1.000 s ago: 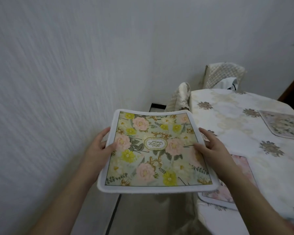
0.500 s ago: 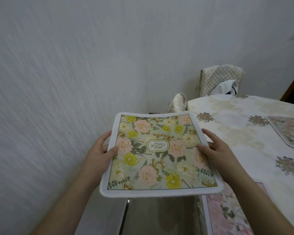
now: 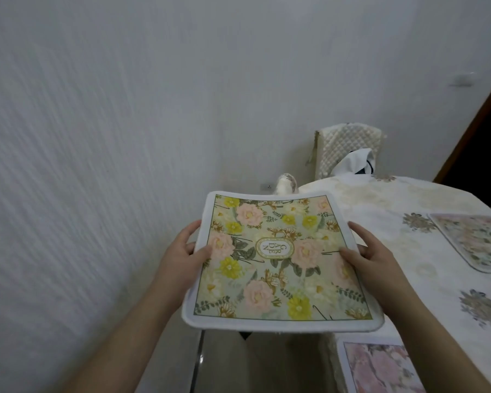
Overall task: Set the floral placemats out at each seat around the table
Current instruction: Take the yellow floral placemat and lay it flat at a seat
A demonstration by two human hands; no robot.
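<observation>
I hold a floral placemat (image 3: pixel 278 262) flat in the air, white-bordered, with pink and yellow flowers and a "GARDEN" label in its middle. My left hand (image 3: pixel 182 251) grips its left edge and my right hand (image 3: pixel 372 253) grips its right edge. It hangs over the gap between the wall and the table's left edge. The table (image 3: pixel 394 222) wears a cream flowered cloth. A pink placemat (image 3: pixel 380 367) lies on it at the near edge, and another pale floral placemat (image 3: pixel 476 239) lies at the right.
A textured white wall (image 3: pixel 97 137) runs close along my left. A chair with a quilted cream cover (image 3: pixel 349 148) stands at the table's far end, and a second chair back (image 3: pixel 285 184) shows beside the table. A dark door frame (image 3: pixel 476 117) is at right.
The view has advanced along the table's left side. The held placemat keeps the same two-handed grip, now nearer the table's far corner. The near pink placemat has slipped toward the bottom edge.
</observation>
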